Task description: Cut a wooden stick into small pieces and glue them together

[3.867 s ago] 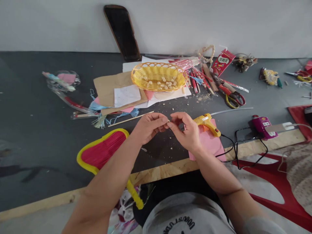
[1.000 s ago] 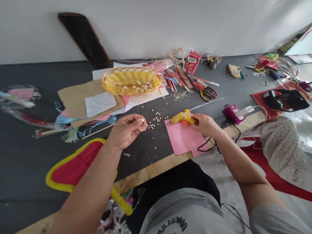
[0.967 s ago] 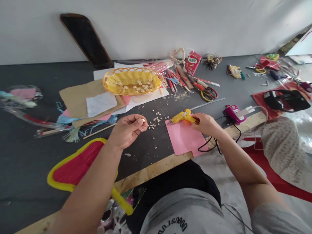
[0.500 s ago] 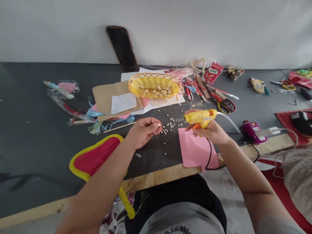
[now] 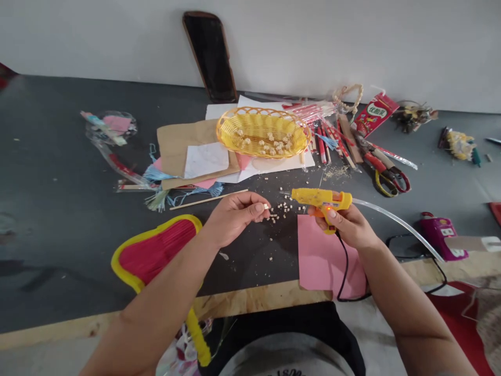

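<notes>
Between thumb and fingers, my left hand (image 5: 238, 216) pinches a small pale piece (image 5: 266, 207). My right hand (image 5: 346, 224) is wrapped round the handle of a yellow glue gun (image 5: 315, 197), its nozzle pointing left toward my left hand, with a gap between them. A clear glue stick (image 5: 399, 224) sticks out of the gun's back. Several small pale pieces (image 5: 285, 204) lie scattered on the dark table (image 5: 250, 271) between the hands. Behind them, a yellow basket (image 5: 262, 120) holds several beige clusters. A pink sheet (image 5: 317, 256) lies under the right hand.
A dark phone (image 5: 209, 55) leans on the wall. At left lies a red fan shape with yellow edging (image 5: 156, 248). Scissors (image 5: 385, 180), a red packet (image 5: 376, 112) and red sticks are at the back right. A purple power adapter (image 5: 442, 232) stands at right.
The view has shifted, so the table items appear further right. The glue gun has levelled and its nozzle is nearer my left hand. The glue stick behind it shows more.
</notes>
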`<action>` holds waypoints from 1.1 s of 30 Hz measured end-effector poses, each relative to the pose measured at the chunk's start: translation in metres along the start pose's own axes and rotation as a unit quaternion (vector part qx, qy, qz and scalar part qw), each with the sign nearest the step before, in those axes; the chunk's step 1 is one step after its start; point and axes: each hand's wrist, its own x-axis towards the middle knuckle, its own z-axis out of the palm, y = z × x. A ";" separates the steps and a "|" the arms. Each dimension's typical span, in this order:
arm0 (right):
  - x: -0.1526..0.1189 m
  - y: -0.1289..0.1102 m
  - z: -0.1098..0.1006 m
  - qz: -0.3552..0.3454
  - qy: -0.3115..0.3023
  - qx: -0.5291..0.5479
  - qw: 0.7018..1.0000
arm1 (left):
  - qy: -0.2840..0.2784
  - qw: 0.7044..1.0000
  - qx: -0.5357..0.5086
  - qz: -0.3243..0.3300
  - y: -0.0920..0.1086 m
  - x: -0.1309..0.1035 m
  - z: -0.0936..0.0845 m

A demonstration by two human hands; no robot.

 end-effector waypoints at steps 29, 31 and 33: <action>-0.005 0.001 0.021 -0.057 -0.019 -0.097 0.994 | 0.024 0.997 0.071 -0.010 -0.007 0.000 0.000; -0.004 0.000 0.021 -0.060 -0.022 -0.103 0.993 | 0.020 0.997 0.072 -0.007 -0.007 0.000 0.000; -0.004 0.000 0.021 -0.059 -0.024 -0.106 0.992 | 0.019 0.997 0.073 -0.006 -0.008 -0.001 -0.001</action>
